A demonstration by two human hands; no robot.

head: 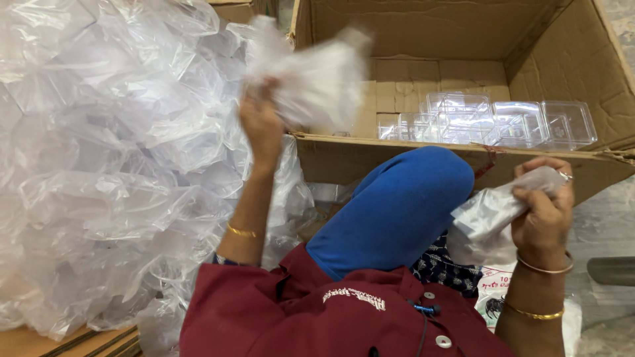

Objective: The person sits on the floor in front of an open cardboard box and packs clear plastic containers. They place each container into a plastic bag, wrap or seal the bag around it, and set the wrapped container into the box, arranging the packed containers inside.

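Observation:
My left hand (261,122) is raised and grips a clear plastic bag (317,79), blurred by motion, in front of the cardboard box (410,30). My right hand (546,208) is low on the right, closed around a crumpled clear plastic bag (486,221) beside my raised knee in blue cloth (397,205). Both wrists carry thin bangles. Inside the box lie several clear plastic containers (489,122) on a layer of cardboard.
A large heap of clear plastic bags (99,152) fills the left side. The open cardboard box has a front wall (370,158) close to my knee. A printed sack (493,294) lies on the floor at lower right. Flat cardboard (59,340) shows at bottom left.

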